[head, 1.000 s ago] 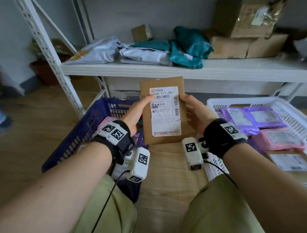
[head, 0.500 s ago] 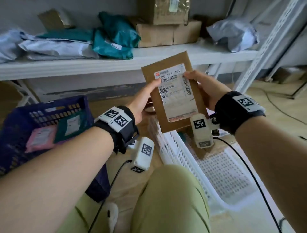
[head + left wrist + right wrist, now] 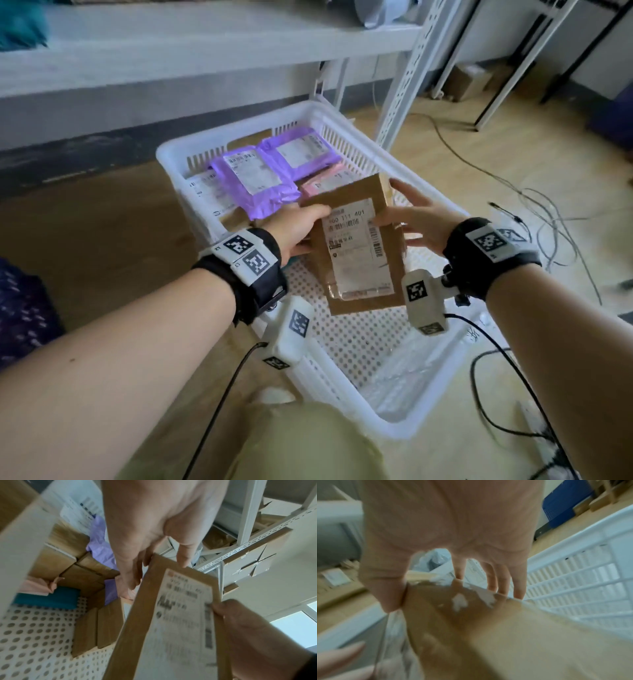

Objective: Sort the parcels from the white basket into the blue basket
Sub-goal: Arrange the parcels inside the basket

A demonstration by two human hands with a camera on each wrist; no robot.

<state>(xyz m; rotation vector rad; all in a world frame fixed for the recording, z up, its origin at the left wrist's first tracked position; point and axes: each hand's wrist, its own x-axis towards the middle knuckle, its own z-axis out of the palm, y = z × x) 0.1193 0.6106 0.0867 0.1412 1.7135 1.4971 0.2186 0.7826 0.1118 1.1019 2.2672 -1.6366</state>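
head view had the brown parcel (image 3: 359, 246) held up over the white basket (image 3: 394, 404), roughly dead centre of frame, label facing the camera. left hand (image 3: 298, 229) was pinching its 9 o'clock edge, thumb on the front and fingers behind. right hand (image 3: 421, 222) was on the 3 o'clock edge with the thumb on the label side, and its other fingers looked pretty straight and splayed, so more steadying than clamping imo.

handling guess: flat cardboard mailer, looked stiff and light since it stayed straight while held only near the top. the glossy label could be a bit slick, so bare card at the long edges seemed the safer place to hold. one hand would probably manage it.

purple mailers (image 3: 263, 164) and a pink one (image 3: 329, 178) sat at the 12 o'clock end of the white basket, and the left wrist view showed more brown boxes (image 3: 96, 626) and a teal packet (image 3: 48, 599) down there too.

versus half a second earlier: the parcel had dropped from up by the shelf to low over the white basket, and the view had swung right, so the blue basket (image 3: 24, 308) was only a dark sliver at 9 o'clock. weird direction given where it's meant to go.
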